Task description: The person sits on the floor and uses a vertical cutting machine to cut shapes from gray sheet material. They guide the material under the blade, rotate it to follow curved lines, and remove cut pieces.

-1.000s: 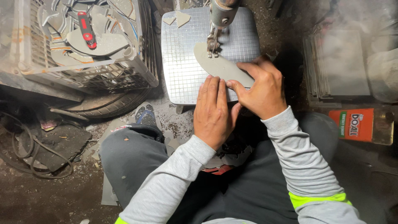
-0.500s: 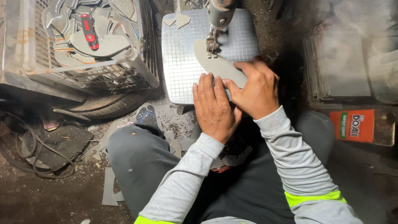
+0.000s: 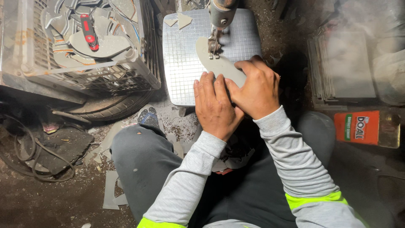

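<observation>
A grey sole-shaped flat piece (image 3: pixel 215 61) lies on the gridded metal table (image 3: pixel 181 55) of a small cutting machine, its far end under the machine's blade head (image 3: pixel 216 40). My left hand (image 3: pixel 216 105) lies flat with its fingertips pressing the near end of the piece. My right hand (image 3: pixel 253 86) grips the piece's near right edge, overlapping my left hand. Two small grey offcuts (image 3: pixel 179 20) rest at the table's far edge.
A plastic crate (image 3: pixel 139 67) at the left holds several grey cut pieces and a red-handled tool (image 3: pixel 89 36). A stack of grey sheets (image 3: pixel 346 71) and an orange can (image 3: pixel 358 126) sit at the right. Cables (image 3: pixel 25 160) and scraps (image 3: pixel 112 192) lie on the floor.
Both hands have shifted slightly with the grey piece, which has turned a little under the blade head. The view has moved closer over my lap.
</observation>
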